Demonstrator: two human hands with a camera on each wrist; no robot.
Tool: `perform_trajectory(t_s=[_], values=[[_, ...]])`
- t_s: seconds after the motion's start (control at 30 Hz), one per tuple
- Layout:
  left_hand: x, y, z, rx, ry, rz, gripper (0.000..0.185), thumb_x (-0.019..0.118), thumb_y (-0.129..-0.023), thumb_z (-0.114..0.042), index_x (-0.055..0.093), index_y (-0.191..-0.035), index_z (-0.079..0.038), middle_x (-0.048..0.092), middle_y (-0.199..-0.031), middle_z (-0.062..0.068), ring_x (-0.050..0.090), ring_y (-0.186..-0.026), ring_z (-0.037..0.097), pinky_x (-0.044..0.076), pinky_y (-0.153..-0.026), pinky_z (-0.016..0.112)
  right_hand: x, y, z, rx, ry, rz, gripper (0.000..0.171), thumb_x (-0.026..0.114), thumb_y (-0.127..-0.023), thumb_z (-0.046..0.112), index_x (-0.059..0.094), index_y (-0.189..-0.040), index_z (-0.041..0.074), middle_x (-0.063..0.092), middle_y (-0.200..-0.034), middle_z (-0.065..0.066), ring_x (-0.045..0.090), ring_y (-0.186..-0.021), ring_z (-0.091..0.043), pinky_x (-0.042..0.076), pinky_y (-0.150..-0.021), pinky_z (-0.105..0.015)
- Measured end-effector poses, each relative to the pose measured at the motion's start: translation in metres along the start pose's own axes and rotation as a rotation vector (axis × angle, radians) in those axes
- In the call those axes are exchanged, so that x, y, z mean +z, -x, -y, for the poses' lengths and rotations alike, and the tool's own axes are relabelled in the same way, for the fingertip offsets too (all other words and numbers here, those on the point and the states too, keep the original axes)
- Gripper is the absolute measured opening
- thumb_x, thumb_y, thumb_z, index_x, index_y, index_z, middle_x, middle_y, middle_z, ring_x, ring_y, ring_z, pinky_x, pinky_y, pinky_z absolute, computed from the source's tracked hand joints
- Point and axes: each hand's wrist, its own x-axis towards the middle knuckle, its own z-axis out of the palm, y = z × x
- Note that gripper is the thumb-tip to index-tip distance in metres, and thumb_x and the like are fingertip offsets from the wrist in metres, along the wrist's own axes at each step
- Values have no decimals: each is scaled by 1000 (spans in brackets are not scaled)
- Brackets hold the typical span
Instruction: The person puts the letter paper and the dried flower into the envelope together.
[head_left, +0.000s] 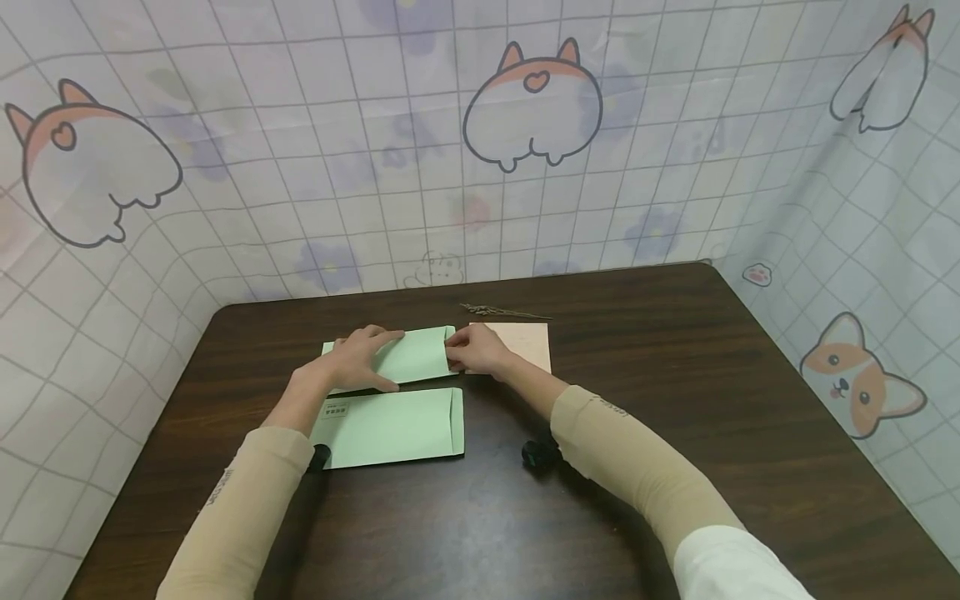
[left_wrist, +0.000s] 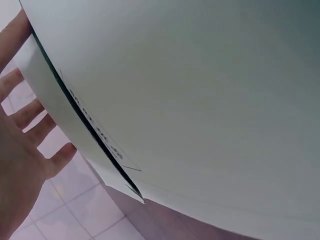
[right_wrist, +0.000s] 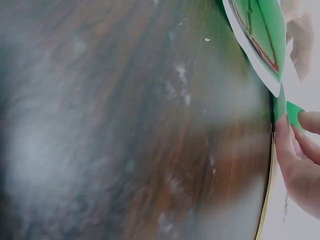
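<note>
Two pale green envelopes lie on a dark wooden table (head_left: 675, 400). My left hand (head_left: 372, 359) rests flat on the far envelope (head_left: 420, 354), fingers straight, pressing it down. My right hand (head_left: 454, 351) pinches that envelope's right end, where the flap (right_wrist: 294, 114) is. In the right wrist view my fingertips (right_wrist: 292, 150) close on the green flap edge. The near envelope (head_left: 390, 427) lies flat, touched by neither hand, with small print at its left end. The left wrist view is filled by the green envelope (left_wrist: 200, 100), with my spread fingers (left_wrist: 25, 125) at the left.
A beige card (head_left: 528, 342) lies just right of my right hand, partly under it. A thin dried sprig (head_left: 506, 312) lies behind the card. A cartoon-printed sheet (head_left: 480, 167) walls the table at the back and both sides.
</note>
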Motion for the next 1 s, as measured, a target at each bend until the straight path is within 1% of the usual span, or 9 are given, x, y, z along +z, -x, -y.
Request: perform_trajectory(t_s=[0.13,0.3,0.5,0.63,0.83,1.0], values=[[0,0,-2,-3,-10,2,99,85,-85,-43,31,-163,-14,30,-159,24,28,-145,47,15,-108,79,-2,5,-1,11,-55,-3,29,62,-102,7,67,-124,-10,74,-97,-15,75,-83,-23,60,-76,-30],[1,1,-2,-5,-11,-4,98,85,-85,-42,32,-163,-15,31,-159,23,29,-145,47,14,-108,80,-9,14,0,5,-108,9,25,63,-101,6,69,-120,-9,73,-94,-16,74,-83,-23,60,-77,-31],[1,1,0,12,-3,-11,98,85,-85,-42,32,-163,-15,32,-158,23,29,-145,47,14,-107,80,-23,23,-1,-36,-78,42,25,63,-102,8,69,-120,-7,72,-95,-16,73,-85,-26,60,-80,-35],[2,2,2,11,-5,-12,98,85,-85,-43,32,-163,-16,32,-158,23,29,-145,47,16,-107,80,-33,28,-4,-48,-51,50,27,63,-101,9,69,-122,-8,72,-100,-16,73,-88,-27,60,-80,-35],[3,1,4,12,16,-13,98,86,-84,-42,32,-163,-17,31,-159,22,28,-146,46,13,-108,80,-47,37,-7,-43,-20,48,26,61,-103,10,68,-121,-9,73,-98,-16,72,-89,-24,60,-79,-34],[4,1,3,23,23,-18,97,86,-85,-41,33,-162,-16,32,-158,22,29,-145,46,13,-107,81,-59,48,-11,-46,-7,53,29,60,-104,10,66,-124,-10,72,-102,-19,72,-91,-27,60,-81,-35]])
